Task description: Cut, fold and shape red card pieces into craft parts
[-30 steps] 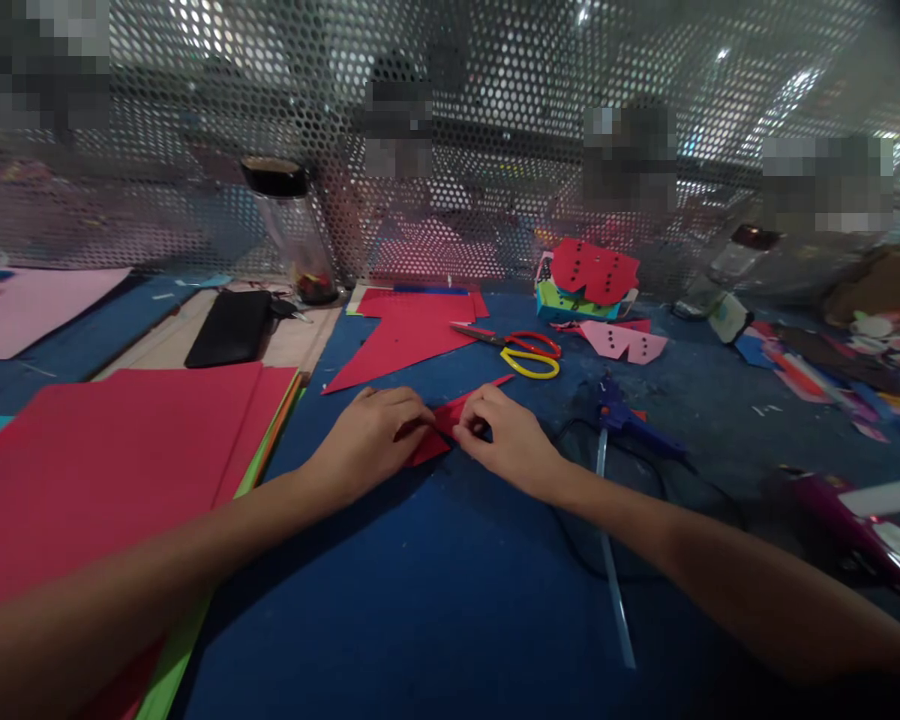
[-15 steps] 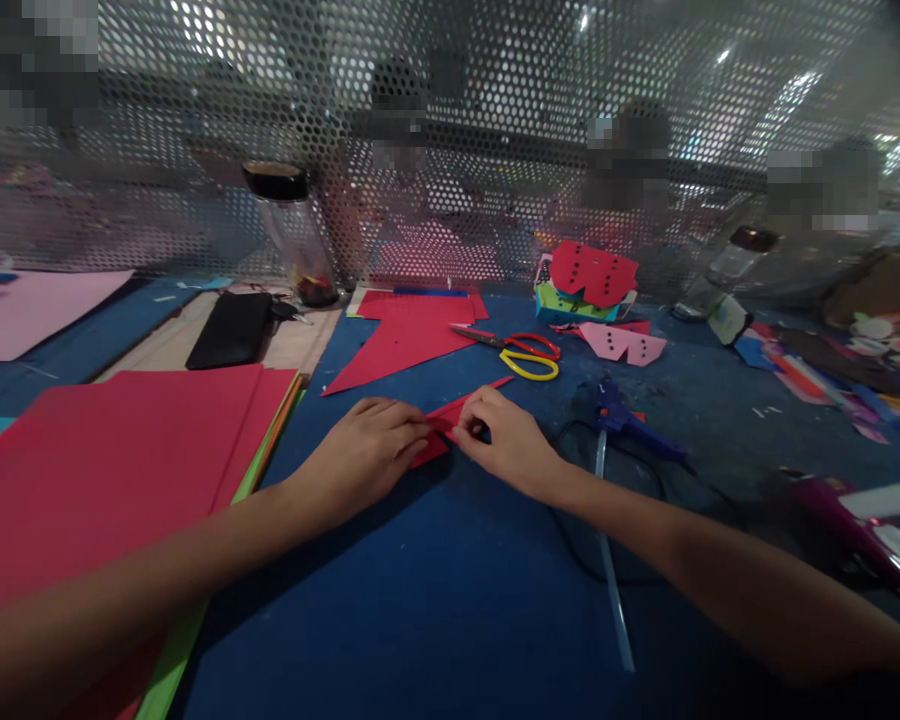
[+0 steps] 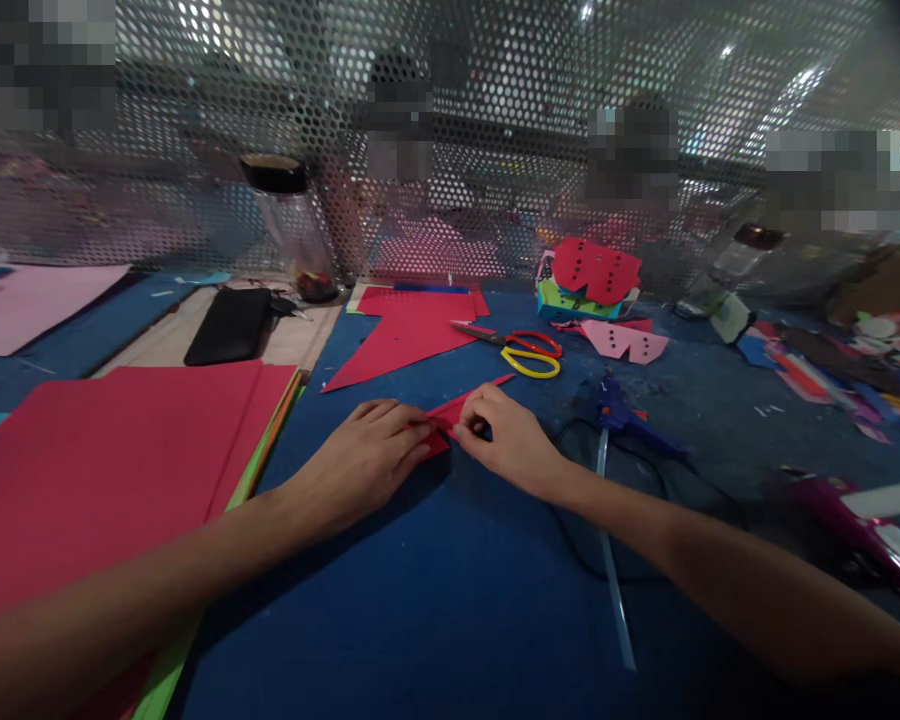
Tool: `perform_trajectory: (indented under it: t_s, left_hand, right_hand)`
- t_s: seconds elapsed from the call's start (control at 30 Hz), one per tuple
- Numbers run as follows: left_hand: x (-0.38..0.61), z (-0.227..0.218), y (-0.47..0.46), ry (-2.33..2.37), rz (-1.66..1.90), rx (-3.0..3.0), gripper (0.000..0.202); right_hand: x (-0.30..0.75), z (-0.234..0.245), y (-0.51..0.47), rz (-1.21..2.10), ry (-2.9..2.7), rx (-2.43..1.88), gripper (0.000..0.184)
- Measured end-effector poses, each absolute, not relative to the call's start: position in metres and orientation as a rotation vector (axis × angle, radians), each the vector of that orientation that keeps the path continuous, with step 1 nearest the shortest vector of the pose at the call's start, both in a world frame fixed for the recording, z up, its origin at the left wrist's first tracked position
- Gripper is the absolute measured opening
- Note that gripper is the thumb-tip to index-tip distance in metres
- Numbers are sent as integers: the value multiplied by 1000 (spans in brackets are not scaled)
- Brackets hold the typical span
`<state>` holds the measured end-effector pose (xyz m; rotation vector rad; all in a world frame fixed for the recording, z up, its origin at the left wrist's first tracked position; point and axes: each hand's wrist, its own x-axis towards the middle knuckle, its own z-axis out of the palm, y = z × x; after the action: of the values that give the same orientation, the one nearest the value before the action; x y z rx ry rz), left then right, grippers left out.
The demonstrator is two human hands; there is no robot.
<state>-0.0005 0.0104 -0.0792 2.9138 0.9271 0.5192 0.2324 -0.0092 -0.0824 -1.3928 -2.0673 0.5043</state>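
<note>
Between my hands a small folded piece of red paper (image 3: pixel 444 412) lies low over the blue table. My left hand (image 3: pixel 379 447) is closed on its left end, thumb and fingers pressed together. My right hand (image 3: pixel 506 440) pinches the paper with thumb and forefinger, the other fingers curled in. One pointed tip of the paper sticks out beyond my right fingers, and its middle is partly hidden. Just behind my hands rest scissors (image 3: pixel 521 352) with a red and a yellow handle, their blades on a larger red paper sheet (image 3: pixel 412 340).
A stack of red paper (image 3: pixel 127 440) is under my left forearm. A blue glue gun (image 3: pixel 630 420) with a clear glue stick lies right. Behind are a black phone (image 3: pixel 229 325), a glass jar (image 3: pixel 292 230), cut paper masks (image 3: pixel 596 272), and a perforated metal screen (image 3: pixel 495 130).
Very little differs. Both hands keep their grip on the folded red paper, and the whole view has shifted slightly.
</note>
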Motion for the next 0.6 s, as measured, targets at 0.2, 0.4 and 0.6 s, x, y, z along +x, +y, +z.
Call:
perform_trajectory:
  t_s: [0.2,0.4,0.6]
  left_hand:
    - [0,-76,9,925,472,2894,30]
    - [1,-75,9,922,476,2900,29]
    - [2,-74,8,923,448,2930,32]
  right_hand:
    - [232,-80,-10,509,-2060,-1410,14]
    - [232,-79,-10,508,-2071,-1396,13]
    - [232,-82,-10,511,-2069,-1399,13]
